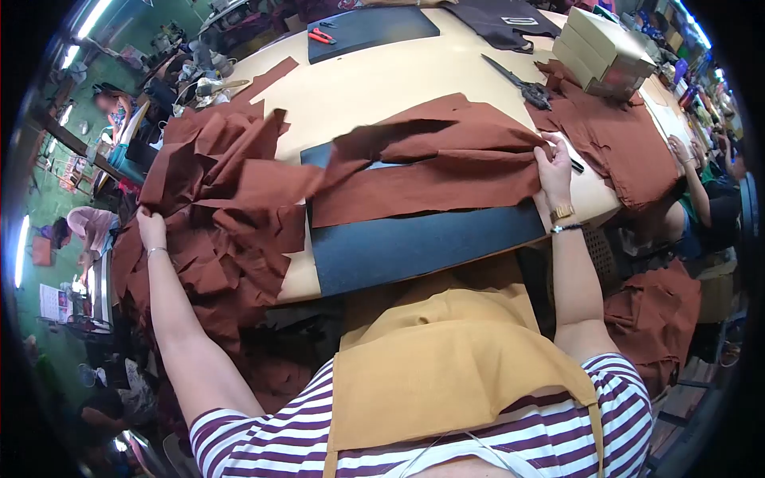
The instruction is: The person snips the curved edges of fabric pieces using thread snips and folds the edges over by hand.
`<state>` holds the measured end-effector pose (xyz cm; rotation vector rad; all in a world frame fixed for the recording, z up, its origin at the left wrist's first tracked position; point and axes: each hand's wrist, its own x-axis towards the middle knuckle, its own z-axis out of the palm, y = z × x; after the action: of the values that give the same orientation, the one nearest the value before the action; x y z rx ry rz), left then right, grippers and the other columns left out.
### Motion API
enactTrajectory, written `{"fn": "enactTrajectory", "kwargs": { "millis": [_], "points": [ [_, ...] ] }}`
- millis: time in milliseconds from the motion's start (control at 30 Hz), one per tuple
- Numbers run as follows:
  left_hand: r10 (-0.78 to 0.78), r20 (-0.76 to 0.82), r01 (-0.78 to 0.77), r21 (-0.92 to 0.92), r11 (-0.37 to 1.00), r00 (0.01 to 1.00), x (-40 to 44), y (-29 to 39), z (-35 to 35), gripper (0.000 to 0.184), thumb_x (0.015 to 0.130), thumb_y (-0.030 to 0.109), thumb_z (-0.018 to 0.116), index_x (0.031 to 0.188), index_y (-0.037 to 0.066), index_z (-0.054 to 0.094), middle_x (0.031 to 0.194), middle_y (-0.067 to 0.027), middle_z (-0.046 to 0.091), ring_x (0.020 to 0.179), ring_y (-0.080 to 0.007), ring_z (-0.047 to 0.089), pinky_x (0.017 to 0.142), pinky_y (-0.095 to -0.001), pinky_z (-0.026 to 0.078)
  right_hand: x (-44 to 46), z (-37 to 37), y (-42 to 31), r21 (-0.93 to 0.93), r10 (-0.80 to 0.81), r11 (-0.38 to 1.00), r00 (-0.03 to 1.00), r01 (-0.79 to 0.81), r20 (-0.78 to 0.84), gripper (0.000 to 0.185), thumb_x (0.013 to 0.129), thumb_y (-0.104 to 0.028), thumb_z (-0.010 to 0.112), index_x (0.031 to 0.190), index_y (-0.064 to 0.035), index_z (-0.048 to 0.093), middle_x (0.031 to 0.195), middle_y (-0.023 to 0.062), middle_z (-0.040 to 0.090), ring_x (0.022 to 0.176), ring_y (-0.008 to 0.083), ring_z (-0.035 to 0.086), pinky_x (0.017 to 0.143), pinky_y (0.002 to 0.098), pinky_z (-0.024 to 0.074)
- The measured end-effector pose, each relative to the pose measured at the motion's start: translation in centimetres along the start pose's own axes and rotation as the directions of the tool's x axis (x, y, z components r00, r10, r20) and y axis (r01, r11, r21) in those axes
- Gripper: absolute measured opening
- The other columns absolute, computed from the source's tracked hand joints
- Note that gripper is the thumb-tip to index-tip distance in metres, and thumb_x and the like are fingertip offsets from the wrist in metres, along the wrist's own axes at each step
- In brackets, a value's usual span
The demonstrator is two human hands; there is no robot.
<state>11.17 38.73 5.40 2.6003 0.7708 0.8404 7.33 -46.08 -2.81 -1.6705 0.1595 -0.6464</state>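
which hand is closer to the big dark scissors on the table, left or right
Right. The right hand pinches the brown cloth, with the scissors just beyond it; the left hand is far off, at the left-side cloth heap.

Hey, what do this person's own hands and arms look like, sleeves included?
The left hand is gloveless, with a thin bracelet. The right hand, also gloveless, has a gold-coloured watch and dark bracelet. Short sleeves have white and dark purple stripes.

Wide reach being held

The left arm [191, 338] is being stretched forward and outward, the left hand [151, 231] being curled in a grip. The right arm [579, 279] is being extended, the right hand [555, 174] being pinched together farther forward.
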Motion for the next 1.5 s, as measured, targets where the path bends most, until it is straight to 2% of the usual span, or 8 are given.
{"fn": "enactTrajectory", "kwargs": {
  "millis": [133, 267, 533, 733, 1100, 1233, 1333, 1500],
  "points": [
    [0.557, -0.365, -0.491, 0.264, 0.83, 0.746, -8.9, 13.3, -0.4, 0.061, 0.09, 0.037, 0.062, 0.142, 0.013, 0.041, 0.144, -0.0173, 0.043, 0.135, -0.0373, 0.036, 0.107, -0.0521, 0.031, -0.5, -2.6, 0.6, -0.371, 0.09, 0.928, 0.991, -0.046, 0.1, 0.062, 0.084, -0.028, 0.075, 0.129, 0.0063, 0.048, 0.103, 0.0152, 0.065, 0.091, 0.0173, 0.064, 0.078, 0.0295, 0.0527],
    [0.888, 0.252, -0.902, -0.1, 0.42, 0.386, -19.8, 21.4, 0.0, 0.067, 0.075, 0.047, 0.072, 0.134, 0.02, 0.054, 0.145, -0.009, 0.044, 0.14, -0.0335, 0.031, 0.113, -0.0581, 0.018, -1.2, -2.7, -0.3, -0.29, 0.107, 0.956, 0.973, -0.045, 0.203, 0.06, 0.085, -0.024, 0.075, 0.127, 0.0086, 0.049, 0.112, 0.0183, 0.064, 0.099, 0.0176, 0.064, 0.084, 0.0293, 0.0524],
    [0.361, 0.48, -0.547, 0.335, 0.767, 0.799, -16.5, 20.3, 4.9, 0.037, 0.092, 0.035, 0.056, 0.124, 0.016, 0.06, 0.122, -0.01, 0.062, 0.111, -0.0319, 0.058, 0.101, -0.0637, 0.032, -0.5, -4.9, -3.1, -0.676, 0.566, 0.666, 0.804, -0.316, 0.181, 0.048, 0.089, -0.03, 0.07, 0.118, 0.0068, 0.058, 0.103, 0.0108, 0.068, 0.087, 0.0142, 0.066, 0.075, 0.0277, 0.0537],
    [0.918, 0.079, -0.807, -0.452, 0.38, 0.389, -30.7, 31.6, 3.1, 0.044, 0.081, 0.037, 0.072, 0.118, 0.015, 0.062, 0.123, -0.0104, 0.061, 0.12, -0.0315, 0.053, 0.099, -0.0525, 0.038, -2.7, -3.5, -5.9, 0.135, 0.488, 0.828, 0.817, -0.545, 0.308, 0.041, 0.095, -0.034, 0.061, 0.117, 0.001, 0.058, 0.108, 0.0079, 0.067, 0.095, 0.0158, 0.066, 0.082, 0.0313, 0.0533],
    [0.859, 0.231, 0.143, -0.972, 0.186, 0.457, -35.4, 34.7, -6.1, 0.009, 0.099, 0.005, 0.049, 0.106, 0.003, 0.054, 0.084, -0.0024, 0.062, 0.076, -0.0095, 0.057, 0.073, -0.0224, 0.047, -2.2, -1.2, -20.1, 0.663, -0.38, 0.471, 0.812, 0.582, -0.443, 0.053, 0.097, -0.033, 0.052, 0.139, -0.0036, 0.039, 0.139, 0.0125, 0.045, 0.129, 0.0251, 0.044, 0.113, 0.0402, 0.0315],
    [0.722, 0.439, 0.482, -0.86, 0.165, 0.535, -35.4, 34.2, -4.4, 0.017, 0.101, 0.008, 0.046, 0.114, 0.003, 0.055, 0.106, 0.0004, 0.06, 0.093, -0.0065, 0.055, 0.083, -0.0207, 0.044, 7.0, 4.9, -17.6, -0.344, -0.903, 0.429, 0.388, 0.835, -0.185, 0.042, 0.1, -0.024, 0.046, 0.137, -0.0052, 0.041, 0.134, 0.0111, 0.047, 0.126, 0.0222, 0.045, 0.111, 0.0394, 0.0329],
    [0.597, 0.61, 0.711, -0.697, 0.092, 0.521, -35.0, 32.9, -2.1, 0.027, 0.102, 0.01, 0.044, 0.126, 0.003, 0.053, 0.115, -0.0023, 0.06, 0.103, -0.0087, 0.055, 0.091, -0.0242, 0.044, 9.2, 12.9, -19.9, -0.084, -0.569, 0.784, 0.765, 0.616, 0.302, 0.029, 0.102, -0.016, 0.042, 0.126, -0.0032, 0.052, 0.121, 0.0073, 0.056, 0.107, 0.0201, 0.052, 0.095, 0.034, 0.0429],
    [0.404, 0.817, 0.816, -0.528, 0.236, 0.412, -34.4, 28.0, -0.4, 0.039, 0.099, 0.021, 0.046, 0.134, 0.004, 0.049, 0.126, -0.0073, 0.059, 0.113, -0.0161, 0.058, 0.099, -0.0305, 0.044, 7.6, 18.3, -16.1, -0.053, -0.294, 0.876, 0.619, 0.479, 0.728, 0.048, 0.097, -0.035, 0.054, 0.134, -0.0031, 0.049, 0.126, 0.0172, 0.059, 0.118, 0.0276, 0.056, 0.101, 0.0333, 0.0409]
  ]
}}
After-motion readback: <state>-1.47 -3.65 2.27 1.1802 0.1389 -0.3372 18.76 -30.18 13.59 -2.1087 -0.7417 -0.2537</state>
